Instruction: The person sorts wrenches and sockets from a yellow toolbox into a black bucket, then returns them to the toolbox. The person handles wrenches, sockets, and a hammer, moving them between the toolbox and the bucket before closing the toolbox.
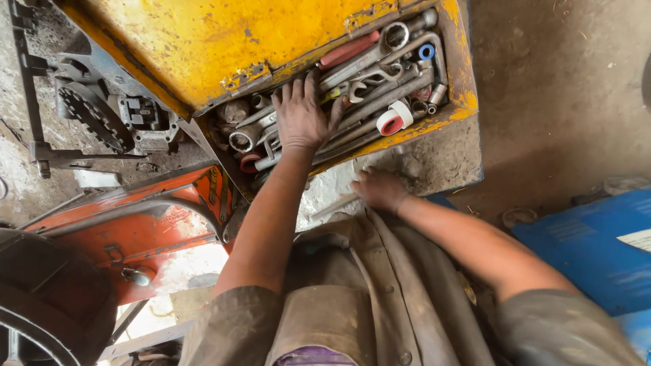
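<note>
My left hand [303, 116] lies flat, fingers spread, on a pile of steel wrenches [380, 64] and sockets inside a worn yellow metal toolbox [461, 88]. It presses on the tools without closing around any one of them. A white and red tape roll [394, 118] sits just right of that hand, and a red-handled tool [349, 49] lies at the back of the box. My right hand [380, 190] rests lower down against the concrete ledge [434, 163] below the toolbox, fingers curled; whether it holds something is unclear.
The toolbox's yellow lid [203, 41] stands open at the upper left. An orange machine body [135, 230] and a toothed gear part [95, 115] lie to the left. A blue container [590, 251] sits at the right, and a dark wheel [41, 305] is at the lower left.
</note>
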